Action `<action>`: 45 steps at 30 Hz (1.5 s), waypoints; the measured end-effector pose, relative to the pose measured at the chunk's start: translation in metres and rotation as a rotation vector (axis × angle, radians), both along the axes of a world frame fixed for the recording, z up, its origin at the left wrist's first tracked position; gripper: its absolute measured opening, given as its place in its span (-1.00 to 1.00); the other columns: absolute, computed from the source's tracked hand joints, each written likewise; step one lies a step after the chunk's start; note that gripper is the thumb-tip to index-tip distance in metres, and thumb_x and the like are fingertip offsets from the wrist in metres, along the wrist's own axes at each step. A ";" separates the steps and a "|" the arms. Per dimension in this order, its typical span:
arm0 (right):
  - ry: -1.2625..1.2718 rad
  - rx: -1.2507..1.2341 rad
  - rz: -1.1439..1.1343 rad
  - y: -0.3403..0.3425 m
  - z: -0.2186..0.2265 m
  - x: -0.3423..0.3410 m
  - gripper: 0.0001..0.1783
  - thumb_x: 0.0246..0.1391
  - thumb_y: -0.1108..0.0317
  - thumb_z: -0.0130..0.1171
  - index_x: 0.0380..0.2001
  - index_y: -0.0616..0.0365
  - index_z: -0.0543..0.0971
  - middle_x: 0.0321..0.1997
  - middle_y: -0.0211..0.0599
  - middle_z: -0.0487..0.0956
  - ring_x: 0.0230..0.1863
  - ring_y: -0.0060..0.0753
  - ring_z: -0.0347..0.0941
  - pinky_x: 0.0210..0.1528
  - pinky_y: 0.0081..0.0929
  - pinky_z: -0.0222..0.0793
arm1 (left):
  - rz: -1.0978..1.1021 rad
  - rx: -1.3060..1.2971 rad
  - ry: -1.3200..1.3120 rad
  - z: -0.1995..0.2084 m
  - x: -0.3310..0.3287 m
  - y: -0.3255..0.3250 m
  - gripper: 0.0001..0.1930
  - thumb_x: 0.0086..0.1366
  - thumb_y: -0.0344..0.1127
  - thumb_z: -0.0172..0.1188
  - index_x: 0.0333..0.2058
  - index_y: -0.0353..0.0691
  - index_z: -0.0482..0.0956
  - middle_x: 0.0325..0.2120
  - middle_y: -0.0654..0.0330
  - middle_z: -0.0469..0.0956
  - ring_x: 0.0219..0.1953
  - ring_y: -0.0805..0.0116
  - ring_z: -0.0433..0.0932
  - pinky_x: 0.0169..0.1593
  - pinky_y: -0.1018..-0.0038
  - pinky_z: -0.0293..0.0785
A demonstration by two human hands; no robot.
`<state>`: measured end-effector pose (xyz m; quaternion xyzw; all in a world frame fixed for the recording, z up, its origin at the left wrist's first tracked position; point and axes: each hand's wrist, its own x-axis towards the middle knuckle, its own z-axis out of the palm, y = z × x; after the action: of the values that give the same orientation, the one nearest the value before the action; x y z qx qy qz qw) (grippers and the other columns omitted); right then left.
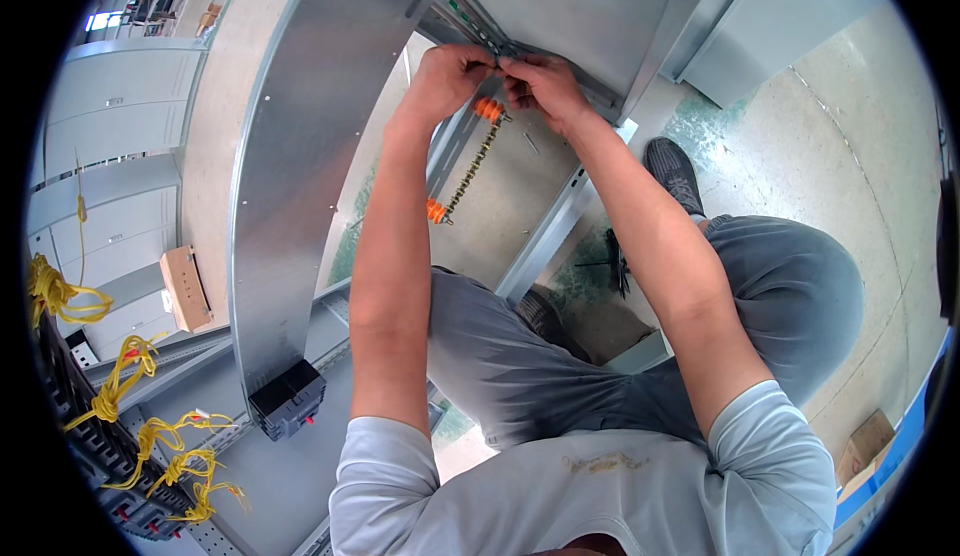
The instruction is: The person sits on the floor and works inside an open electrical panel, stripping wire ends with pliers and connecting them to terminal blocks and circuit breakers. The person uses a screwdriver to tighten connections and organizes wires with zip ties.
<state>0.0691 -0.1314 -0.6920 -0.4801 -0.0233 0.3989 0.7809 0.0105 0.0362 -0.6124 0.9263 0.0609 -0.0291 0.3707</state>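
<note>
Both hands meet at the lower edge of a grey sheet-metal panel, inside a metal cabinet frame. My left hand has its thumb and forefinger pinched together. My right hand is also pinched, its fingertips nearly touching the left ones. Whatever small thing sits between the fingertips is too small and covered to make out. Just below the hands, a brass terminal bar with a row of screws runs between two orange insulators. It is mounted along a metal rail. A slotted metal strip rises above my fingertips.
A tall metal side panel stands left of my left arm. A black breaker sits at its foot. Bundles of yellow wire hang at far left, near a cardboard box. A steel crossbar runs beneath my right forearm.
</note>
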 end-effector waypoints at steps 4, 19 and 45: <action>-0.181 -0.138 -0.062 0.004 0.000 -0.003 -0.75 0.22 0.21 0.33 -0.36 0.18 0.65 -0.47 -0.44 0.57 -0.53 -0.60 0.47 -0.43 -0.55 0.49 | 0.048 0.034 -0.011 -0.007 -0.003 -0.002 -0.80 0.24 -0.42 0.23 -0.18 -0.30 0.70 -0.35 0.00 0.70 -0.30 0.22 0.67 -0.14 0.35 0.57; -0.868 -0.464 -0.158 -0.003 0.011 -0.009 -0.78 0.02 0.33 0.28 -0.30 0.24 0.69 -0.37 -0.06 0.69 -0.35 -0.14 0.63 -0.22 -0.29 0.51 | 0.111 -0.097 -0.032 -0.007 -0.012 -0.009 -0.81 0.29 -0.43 0.27 -0.13 -0.30 0.70 -0.30 0.15 0.71 -0.27 0.49 0.63 -0.12 0.50 0.56; -0.654 -0.525 0.255 -0.034 0.037 -0.026 -0.73 0.04 0.20 0.25 -0.38 0.23 0.62 -0.45 -0.28 0.61 -0.40 -0.51 0.53 -0.36 -0.44 0.46 | 0.346 0.143 -0.480 -0.062 -0.016 -0.015 -0.82 0.26 -0.37 0.33 -0.19 -0.29 0.68 -0.25 0.01 0.70 -0.22 0.10 0.71 -0.12 0.35 0.58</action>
<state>0.0427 -0.1649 -0.6553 -0.7567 -0.2261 0.3116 0.5284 -0.0060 0.0207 -0.6747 0.9063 0.1304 0.2587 0.3078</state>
